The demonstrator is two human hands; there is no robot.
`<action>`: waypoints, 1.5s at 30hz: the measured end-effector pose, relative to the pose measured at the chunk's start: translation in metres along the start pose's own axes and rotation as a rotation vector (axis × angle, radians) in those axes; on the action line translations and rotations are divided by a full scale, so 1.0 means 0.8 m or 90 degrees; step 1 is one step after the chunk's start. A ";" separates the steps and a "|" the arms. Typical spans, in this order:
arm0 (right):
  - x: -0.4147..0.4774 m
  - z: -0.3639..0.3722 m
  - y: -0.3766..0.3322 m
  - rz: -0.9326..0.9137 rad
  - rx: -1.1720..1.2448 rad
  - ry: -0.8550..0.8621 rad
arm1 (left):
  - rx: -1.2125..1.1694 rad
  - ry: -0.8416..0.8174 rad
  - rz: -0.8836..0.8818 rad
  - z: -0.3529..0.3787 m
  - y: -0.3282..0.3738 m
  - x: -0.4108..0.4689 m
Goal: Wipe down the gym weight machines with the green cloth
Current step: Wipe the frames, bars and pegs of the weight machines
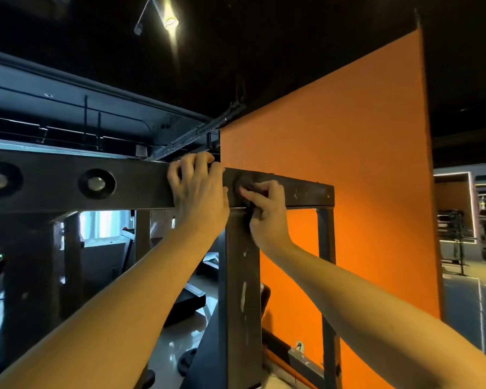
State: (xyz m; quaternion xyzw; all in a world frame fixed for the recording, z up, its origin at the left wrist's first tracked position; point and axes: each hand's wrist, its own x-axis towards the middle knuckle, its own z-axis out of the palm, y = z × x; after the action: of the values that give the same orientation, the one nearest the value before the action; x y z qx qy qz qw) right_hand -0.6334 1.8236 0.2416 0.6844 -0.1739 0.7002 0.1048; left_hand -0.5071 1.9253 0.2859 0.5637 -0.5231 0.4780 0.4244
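Head view: the left hand (199, 192) grips the top edge of the machine's crossbeam (141, 183). The right hand (267, 211) curls at a round recess (243, 182); whether it pinches the green cloth cannot be told, as no green shows. Reaching overhead, either hand could slip off the beam. No writing is legible.
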 end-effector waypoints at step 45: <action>0.006 -0.012 0.024 0.011 0.148 -0.056 | -0.022 0.092 -0.064 0.046 0.051 -0.001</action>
State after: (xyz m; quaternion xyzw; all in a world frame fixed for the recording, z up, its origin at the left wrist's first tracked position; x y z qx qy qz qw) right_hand -0.6497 1.8096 0.2441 0.7206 -0.1019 0.6858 0.0112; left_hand -0.5444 1.8853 0.2777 0.5455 -0.4706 0.4865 0.4943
